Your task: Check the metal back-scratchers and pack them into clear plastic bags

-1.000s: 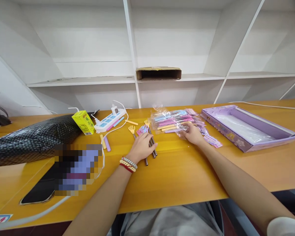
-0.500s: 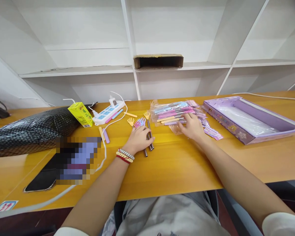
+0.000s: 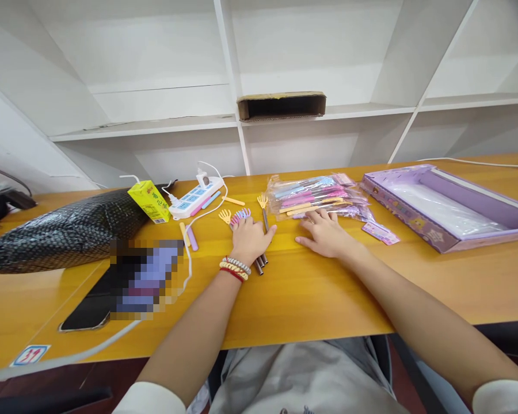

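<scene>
Currently, the left hand [image 3: 251,240] lies palm-down across the loose scratchers [image 3: 240,215] on the worktop [image 3: 293,299]. Its fingers bend over their upper parts, with the thumb out to the right; whether they pinch any rod cannot be told. Yellow, pink and blue claw heads point away beyond the knuckles, and dark rod ends stick out below the hand. The rightmost scratcher, with a yellow head, runs up just beside the thumb. Bracelets [image 3: 235,267] circle the left wrist.

The right hand [image 3: 328,236] rests palm-down at the near edge of the bagged pile [image 3: 311,192], its fingers loosely spread and its thumb apart, the fingertips by a purple handle. Clear bags in the pile hold blue, pink, yellow and purple pieces. A card [image 3: 380,232] lies to the right of that hand, near the purple box [image 3: 401,215], which is open at the top with clear plastic inside.

On the left, coloured handles [image 3: 192,237] lie around the power strip [image 3: 196,198], two of them against its near side. The yellow carton [image 3: 149,201], straw up, leans beside the black package [image 3: 77,227]. Nearer lies a phone [image 3: 86,299], partly blurred.
</scene>
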`<state>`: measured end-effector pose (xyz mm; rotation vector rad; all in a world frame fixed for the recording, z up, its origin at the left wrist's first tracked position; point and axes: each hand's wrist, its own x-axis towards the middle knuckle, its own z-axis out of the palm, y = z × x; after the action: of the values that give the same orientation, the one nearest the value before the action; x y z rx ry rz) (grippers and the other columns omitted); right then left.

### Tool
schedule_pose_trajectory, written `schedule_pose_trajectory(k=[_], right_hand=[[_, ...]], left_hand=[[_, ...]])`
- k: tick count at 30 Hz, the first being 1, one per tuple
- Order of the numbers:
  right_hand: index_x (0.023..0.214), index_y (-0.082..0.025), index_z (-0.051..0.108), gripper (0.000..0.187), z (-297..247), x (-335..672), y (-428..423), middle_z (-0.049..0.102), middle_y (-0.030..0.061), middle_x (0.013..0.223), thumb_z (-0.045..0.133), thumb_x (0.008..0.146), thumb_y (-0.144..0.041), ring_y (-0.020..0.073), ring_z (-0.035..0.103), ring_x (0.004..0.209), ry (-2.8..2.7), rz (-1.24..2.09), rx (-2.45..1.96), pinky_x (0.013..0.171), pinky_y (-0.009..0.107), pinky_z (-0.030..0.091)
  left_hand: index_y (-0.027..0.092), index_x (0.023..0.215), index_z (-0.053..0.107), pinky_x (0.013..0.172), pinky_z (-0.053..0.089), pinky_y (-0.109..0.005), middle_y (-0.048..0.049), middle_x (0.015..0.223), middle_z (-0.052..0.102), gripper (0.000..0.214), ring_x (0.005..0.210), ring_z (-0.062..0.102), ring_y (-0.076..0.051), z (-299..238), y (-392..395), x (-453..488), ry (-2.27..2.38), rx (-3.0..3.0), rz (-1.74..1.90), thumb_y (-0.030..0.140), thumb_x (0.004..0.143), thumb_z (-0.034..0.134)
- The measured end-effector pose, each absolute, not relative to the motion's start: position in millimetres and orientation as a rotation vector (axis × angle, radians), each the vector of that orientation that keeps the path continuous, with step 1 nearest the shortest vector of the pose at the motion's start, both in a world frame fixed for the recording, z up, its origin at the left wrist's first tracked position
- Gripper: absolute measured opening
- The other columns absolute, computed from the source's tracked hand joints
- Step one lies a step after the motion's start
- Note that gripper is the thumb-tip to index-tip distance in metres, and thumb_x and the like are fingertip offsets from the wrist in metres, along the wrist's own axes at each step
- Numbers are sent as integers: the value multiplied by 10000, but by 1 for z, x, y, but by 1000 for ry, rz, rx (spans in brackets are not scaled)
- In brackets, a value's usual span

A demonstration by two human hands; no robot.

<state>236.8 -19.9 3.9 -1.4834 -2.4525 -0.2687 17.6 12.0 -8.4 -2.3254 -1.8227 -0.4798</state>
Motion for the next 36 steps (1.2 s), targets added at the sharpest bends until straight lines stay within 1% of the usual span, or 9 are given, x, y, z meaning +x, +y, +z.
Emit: schedule_pose_trajectory(k=[3,8,13,16,18,20,24,29,36], right_hand=[[1153,-180,573,482,10,232,-24,470,154,1210,428,837,-513,312,352,1079,-2415,-294,-1382,846,438,288],[1115,-186,593,426,13,229,-29,487,141,1199,450,840,-478,295,365,1064,-2384,-261,-1278,852,430,295],[1016,-185,623,345,12,232,-27,562,124,1075,472,839,-439,265,417,1019,-2251,-96,-1171,868,428,313],[1014,-181,605,336,12,228,-28,604,87,910,476,840,-438,213,493,891,-2060,210,-1108,827,379,366],[1104,-179,551,403,12,222,-31,596,49,796,489,827,-465,166,516,737,-1915,530,-1068,710,318,410],[1127,-177,521,456,10,217,-33,571,17,718,501,808,-502,128,498,610,-1767,842,-990,588,269,403],[860,-151,596,423,5,212,-31,510,-15,523,484,793,-553,94,444,448,-1532,1187,-917,452,232,330],[652,-159,563,438,4,218,-23,489,-16,421,518,749,-583,87,421,377,-1351,1220,-1016,407,226,303],[639,-167,552,411,6,220,-25,479,-17,426,518,767,-556,93,410,402,-1451,1066,-1084,441,239,312]], left_hand=[[168,782,678,872,297,-490,-162,976,570,471,1007,465,-342,-9,12,18,-1861,-2296,-433,545,797,397],[139,798,687,845,315,-482,-170,974,564,338,1006,449,-335,-9,10,18,-1804,-2305,-383,356,797,428],[165,724,653,864,315,-475,-132,962,569,312,985,451,-303,0,1,21,-1837,-2191,-640,339,820,412],[174,696,612,869,323,-440,-110,967,564,293,982,458,-264,13,-13,26,-1665,-2242,-889,319,843,403],[174,707,595,870,329,-411,-99,986,565,264,990,461,-239,22,-24,31,-1414,-2437,-952,297,848,408],[179,743,598,887,329,-391,-92,1013,564,225,1013,457,-225,28,-35,35,-1128,-2671,-894,277,844,422],[192,785,596,904,334,-371,-87,1041,562,198,1035,457,-215,32,-44,39,-880,-2899,-800,302,846,443],[199,825,583,871,355,-364,-65,893,586,208,904,498,-201,24,-31,28,-1139,-2821,-935,366,838,459],[188,829,591,809,400,-340,-80,851,620,182,860,550,-216,12,19,-4,-1712,-2411,-1056,312,802,462]])
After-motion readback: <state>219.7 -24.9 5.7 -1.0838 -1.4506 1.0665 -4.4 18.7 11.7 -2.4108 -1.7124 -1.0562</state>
